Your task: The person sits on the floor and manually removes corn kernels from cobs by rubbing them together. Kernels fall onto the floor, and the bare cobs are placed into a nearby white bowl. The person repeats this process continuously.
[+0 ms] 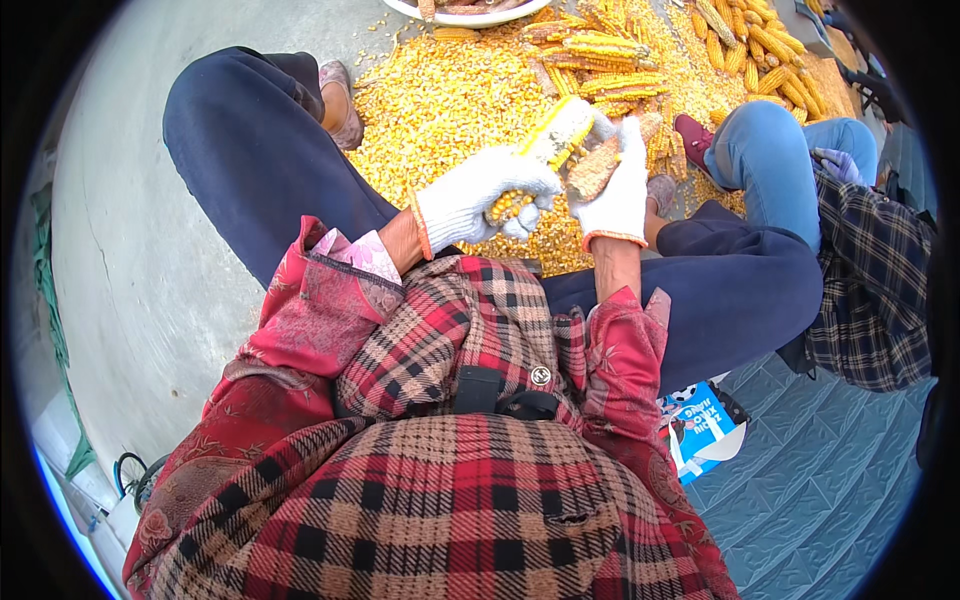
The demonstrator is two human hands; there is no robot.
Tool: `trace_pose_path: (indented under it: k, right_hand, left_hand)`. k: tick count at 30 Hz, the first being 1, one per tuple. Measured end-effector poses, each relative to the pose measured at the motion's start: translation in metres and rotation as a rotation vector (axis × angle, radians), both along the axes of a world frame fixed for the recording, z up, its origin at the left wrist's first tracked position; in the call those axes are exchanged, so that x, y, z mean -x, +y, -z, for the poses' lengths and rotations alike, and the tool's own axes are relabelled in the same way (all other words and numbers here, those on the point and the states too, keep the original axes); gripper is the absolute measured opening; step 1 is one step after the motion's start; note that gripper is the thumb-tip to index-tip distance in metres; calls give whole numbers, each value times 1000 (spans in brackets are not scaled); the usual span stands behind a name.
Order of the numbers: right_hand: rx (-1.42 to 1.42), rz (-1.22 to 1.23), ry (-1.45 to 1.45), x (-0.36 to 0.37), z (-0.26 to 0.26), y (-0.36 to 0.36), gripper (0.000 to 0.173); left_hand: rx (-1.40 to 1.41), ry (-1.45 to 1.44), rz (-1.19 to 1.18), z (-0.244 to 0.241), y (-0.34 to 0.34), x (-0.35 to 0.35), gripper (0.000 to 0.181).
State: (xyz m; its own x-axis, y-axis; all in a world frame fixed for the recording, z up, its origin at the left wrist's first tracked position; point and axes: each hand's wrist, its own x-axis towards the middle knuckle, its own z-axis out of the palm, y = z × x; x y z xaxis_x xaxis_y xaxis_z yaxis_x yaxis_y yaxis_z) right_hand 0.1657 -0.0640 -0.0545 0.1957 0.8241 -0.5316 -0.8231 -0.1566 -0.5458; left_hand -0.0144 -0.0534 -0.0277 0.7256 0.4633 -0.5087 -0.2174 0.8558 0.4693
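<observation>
Both my hands wear white knit gloves with orange cuffs and meet above a heap of loose corn kernels (442, 112). My left hand (480, 191) is closed around a partly shelled ear of corn (546, 135), its yellow kernel rows slanting up and to the right. More yellow kernels show below the curled left fingers; whether they belong to the same ear I cannot tell. My right hand (621, 196) grips a reddish, mostly bare corncob (595, 169) against its palm. The two pieces sit close together, and the right fingertips are partly hidden behind them.
Partly shelled ears (600, 64) are piled beyond my hands, with whole ears (776, 52) farther right. A white basin (510, 16) of cobs stands at the top. To my right sits another person in jeans (765, 165). A blue printed package (697, 431) lies on grey-blue matting (810, 465).
</observation>
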Motion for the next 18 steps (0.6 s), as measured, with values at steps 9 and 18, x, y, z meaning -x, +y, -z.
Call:
trace_pose_path:
  k: [9,18]
  right_hand:
    - [-48,-73,-39,-4,-8,0,40]
    - [-137,7,-358,-2,-11,-5,38]
  left_hand:
    - [-77,-10,187,6,-2,1,26]
    - [-1199,968,275,8,-2,-9,68]
